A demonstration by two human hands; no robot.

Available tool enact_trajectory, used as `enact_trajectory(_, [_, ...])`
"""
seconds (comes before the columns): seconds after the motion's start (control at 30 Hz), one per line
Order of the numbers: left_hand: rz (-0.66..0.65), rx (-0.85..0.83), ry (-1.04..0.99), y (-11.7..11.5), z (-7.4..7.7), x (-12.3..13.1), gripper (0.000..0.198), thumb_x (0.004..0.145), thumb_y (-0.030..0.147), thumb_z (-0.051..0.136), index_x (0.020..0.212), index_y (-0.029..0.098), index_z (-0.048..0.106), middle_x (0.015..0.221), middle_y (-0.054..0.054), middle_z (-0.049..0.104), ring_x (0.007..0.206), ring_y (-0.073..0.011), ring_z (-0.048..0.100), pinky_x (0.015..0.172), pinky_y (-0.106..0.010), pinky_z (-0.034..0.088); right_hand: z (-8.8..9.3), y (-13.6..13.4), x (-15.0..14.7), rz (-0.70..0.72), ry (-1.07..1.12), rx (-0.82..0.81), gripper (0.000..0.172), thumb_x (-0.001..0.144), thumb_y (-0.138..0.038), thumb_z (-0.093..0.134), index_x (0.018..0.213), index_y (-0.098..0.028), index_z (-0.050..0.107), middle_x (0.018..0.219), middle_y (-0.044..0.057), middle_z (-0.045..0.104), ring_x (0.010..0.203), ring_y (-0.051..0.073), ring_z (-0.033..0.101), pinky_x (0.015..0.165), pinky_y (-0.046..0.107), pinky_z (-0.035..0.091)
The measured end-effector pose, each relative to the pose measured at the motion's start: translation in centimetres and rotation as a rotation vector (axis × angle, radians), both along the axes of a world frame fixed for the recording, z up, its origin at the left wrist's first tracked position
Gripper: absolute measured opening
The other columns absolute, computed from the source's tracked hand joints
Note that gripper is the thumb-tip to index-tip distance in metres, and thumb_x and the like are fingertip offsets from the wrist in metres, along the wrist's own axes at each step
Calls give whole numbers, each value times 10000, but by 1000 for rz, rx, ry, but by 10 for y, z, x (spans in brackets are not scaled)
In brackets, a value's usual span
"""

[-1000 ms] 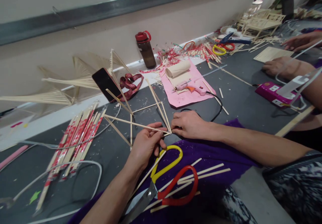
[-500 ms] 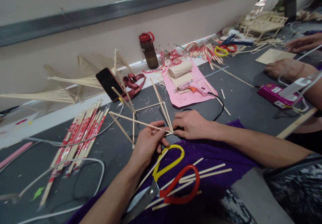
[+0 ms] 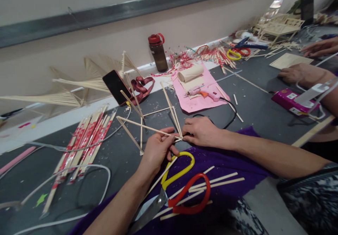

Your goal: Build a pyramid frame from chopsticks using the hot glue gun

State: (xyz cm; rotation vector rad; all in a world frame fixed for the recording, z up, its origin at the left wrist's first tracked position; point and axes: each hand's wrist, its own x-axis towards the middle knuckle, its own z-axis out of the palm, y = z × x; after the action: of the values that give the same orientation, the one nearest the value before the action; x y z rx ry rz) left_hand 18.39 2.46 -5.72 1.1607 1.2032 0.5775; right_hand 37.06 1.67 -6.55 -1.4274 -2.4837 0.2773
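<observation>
A frame of thin wooden sticks [image 3: 148, 125] stands on the dark table in front of me. My left hand [image 3: 158, 144] pinches one of its sticks close to the right front corner. On the other side of that corner, my right hand [image 3: 199, 131] has its fingers curled in at the joint; what they grip, if anything, is hidden. Scissors [image 3: 188, 192] with one yellow and one red handle lie below my hands on purple cloth [image 3: 224, 157], among several loose sticks [image 3: 219, 183].
A pink glue gun [image 3: 210, 93] rests on pink paper [image 3: 190, 104] beyond my right hand. Wrapped chopsticks [image 3: 79, 143] and a white cable [image 3: 105, 189] lie left. A phone [image 3: 116, 87] and bottle [image 3: 158, 53] stand behind. Another person's hand [image 3: 295, 72] is at right.
Both hands keep their places at the corner of the stick frame. The whole view has shifted slightly; otherwise little differs.
</observation>
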Motion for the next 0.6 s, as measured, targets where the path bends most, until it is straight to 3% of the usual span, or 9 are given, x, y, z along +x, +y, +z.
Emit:
enact_trajectory(0.27, [40,15,-10,-1,-3,1,382,785,260,588,1109,74,507,539,-38,667,302,-84,484,315,-144,342,-3,0,0,1,8,6,263,883,-385,485,873,-203,674,816,27,601,727,131,550,567,255,249])
enact_trajectory(0.4, [47,21,9,-2,0,3,338,794,259,576,1071,75,516,503,-33,652,295,-84,481,316,-141,347,0,0,1,-2,35,-14,193,843,-342,544,869,-209,682,811,19,606,706,124,544,562,246,252])
enact_trajectory(0.6, [23,31,-5,-3,-3,3,335,813,269,562,1083,80,503,439,-11,615,311,-101,504,334,-145,379,1,6,-3,-85,281,-57,274,830,-434,567,859,-191,691,803,11,619,671,97,531,582,214,303])
